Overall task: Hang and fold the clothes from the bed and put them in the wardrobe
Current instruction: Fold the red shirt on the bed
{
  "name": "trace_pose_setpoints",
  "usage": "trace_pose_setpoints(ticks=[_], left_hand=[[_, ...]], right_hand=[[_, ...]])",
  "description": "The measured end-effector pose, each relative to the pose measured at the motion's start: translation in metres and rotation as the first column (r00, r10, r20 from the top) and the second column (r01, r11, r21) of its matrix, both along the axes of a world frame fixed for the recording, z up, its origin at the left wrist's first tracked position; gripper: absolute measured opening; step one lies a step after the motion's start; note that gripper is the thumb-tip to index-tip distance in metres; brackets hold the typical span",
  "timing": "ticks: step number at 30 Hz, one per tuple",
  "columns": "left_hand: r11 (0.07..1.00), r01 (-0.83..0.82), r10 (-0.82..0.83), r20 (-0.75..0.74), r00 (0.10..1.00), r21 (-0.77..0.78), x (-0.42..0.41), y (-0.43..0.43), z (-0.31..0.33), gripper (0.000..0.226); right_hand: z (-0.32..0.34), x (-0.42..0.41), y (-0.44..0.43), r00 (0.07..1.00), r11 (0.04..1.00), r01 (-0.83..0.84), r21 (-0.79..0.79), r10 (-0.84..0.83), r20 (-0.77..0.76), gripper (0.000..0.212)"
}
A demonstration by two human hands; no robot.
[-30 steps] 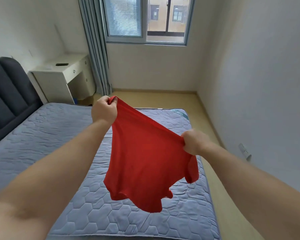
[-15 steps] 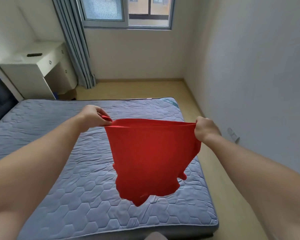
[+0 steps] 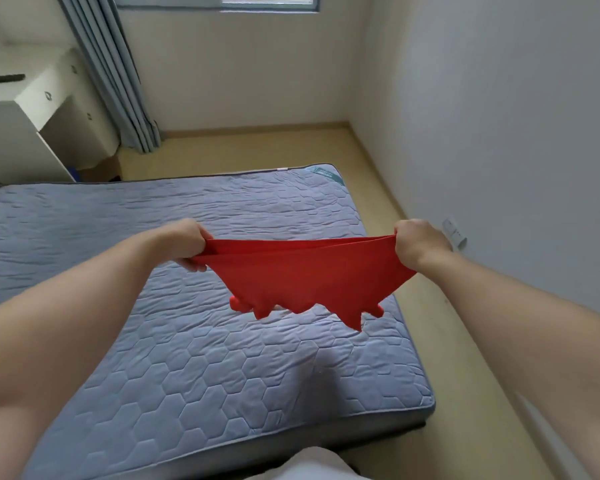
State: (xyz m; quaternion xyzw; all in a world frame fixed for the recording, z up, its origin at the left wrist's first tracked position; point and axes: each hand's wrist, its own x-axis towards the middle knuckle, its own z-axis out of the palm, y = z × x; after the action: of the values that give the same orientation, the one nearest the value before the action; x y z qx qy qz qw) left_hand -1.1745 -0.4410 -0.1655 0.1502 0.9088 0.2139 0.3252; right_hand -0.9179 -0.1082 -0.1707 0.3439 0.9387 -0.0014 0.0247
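Red T-shirt (image 3: pixel 309 275) stretched between both hands above the quilted mattress (image 3: pixel 187 358). The left hand (image 3: pixel 187 242), at the shirt's 9 o'clock, and the right hand (image 3: pixel 414 244), at its 3 o'clock, each clench one end of the upper edge. A second ago the left hand was higher and the cloth hung slanted. Now the hands are level, lower and wider apart, and the edge is taut. Judged a shake-out before laying the shirt flat to fold; no wardrobe in view.

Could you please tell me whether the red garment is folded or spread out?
Spread, not folded: the red garment is stretched wide above the bed, its top edge gripped by the left hand and right hand.
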Motion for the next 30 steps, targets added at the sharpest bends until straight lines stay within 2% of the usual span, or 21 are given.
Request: trace_pose_setpoints(ticks=[4,6,9,11,12,14,15,16,18,19,21,25,26,30], left_hand=[[0.985,0.145,-0.129,0.169,0.977,-0.089,-0.006,0.001,-0.001,0.065],[0.989,0.128,-0.107,0.251,0.962,-0.069,-0.008,0.002,-0.009,0.055],[0.993,0.095,-0.056,0.423,0.904,-0.072,-0.012,0.002,-0.019,0.027],[0.98,0.184,-0.112,0.56,0.821,-0.074,-0.018,0.002,-0.017,0.02],[0.96,0.264,-0.16,0.6,0.784,-0.09,-0.021,0.001,-0.016,0.02],[0.912,0.385,-0.212,0.638,0.74,-0.143,-0.027,0.002,-0.017,0.027],[0.896,0.403,-0.202,0.636,0.745,-0.187,-0.029,0.004,-0.02,0.03],[0.885,0.4,-0.186,0.605,0.774,-0.24,-0.03,0.008,-0.024,0.031],[0.855,0.372,-0.195,0.442,0.876,-0.361,-0.033,0.02,-0.035,0.035],[0.844,0.353,-0.221,0.337,0.915,-0.405,-0.035,0.026,-0.042,0.036],[0.849,0.312,-0.27,0.159,0.95,-0.425,-0.04,0.035,-0.054,0.032],[0.941,0.157,-0.207,-0.142,0.968,-0.301,-0.055,0.045,-0.068,0.011],[0.958,0.104,-0.163,-0.206,0.965,-0.269,-0.059,0.047,-0.072,0.007],[0.991,-0.111,0.075,-0.392,0.917,-0.069,-0.073,0.056,-0.075,0.015]], right_hand=[[-0.006,-0.002,-0.004,0.997,0.998,0.034,-0.057,-0.03,0.077,0.022],[-0.007,-0.003,-0.005,0.988,0.99,0.044,-0.137,-0.023,0.15,0.024],[-0.006,-0.005,0.001,0.952,0.946,0.032,-0.322,0.069,0.298,0.023],[0.002,-0.005,0.007,0.939,0.889,0.092,-0.448,0.072,0.336,0.013],[0.005,-0.006,0.01,0.938,0.83,0.164,-0.533,0.037,0.346,0.01],[0.008,-0.011,0.017,0.9,0.707,0.303,-0.639,0.007,0.436,0.024],[0.009,-0.014,0.02,0.863,0.683,0.35,-0.641,0.031,0.504,0.035],[0.008,-0.019,0.021,0.821,0.687,0.368,-0.626,0.077,0.566,0.046],[0.006,-0.031,0.025,0.745,0.716,0.339,-0.611,0.192,0.639,0.057],[0.003,-0.039,0.027,0.735,0.74,0.304,-0.6,0.219,0.642,0.057],[-0.009,-0.054,0.033,0.785,0.814,0.185,-0.55,0.214,0.582,0.047],[-0.036,-0.089,0.04,0.913,0.933,-0.055,-0.357,0.191,0.359,0.022],[-0.041,-0.098,0.042,0.936,0.944,-0.07,-0.322,0.174,0.306,0.019],[-0.051,-0.127,0.05,0.987,0.966,-0.079,-0.246,0.11,0.117,0.016]])
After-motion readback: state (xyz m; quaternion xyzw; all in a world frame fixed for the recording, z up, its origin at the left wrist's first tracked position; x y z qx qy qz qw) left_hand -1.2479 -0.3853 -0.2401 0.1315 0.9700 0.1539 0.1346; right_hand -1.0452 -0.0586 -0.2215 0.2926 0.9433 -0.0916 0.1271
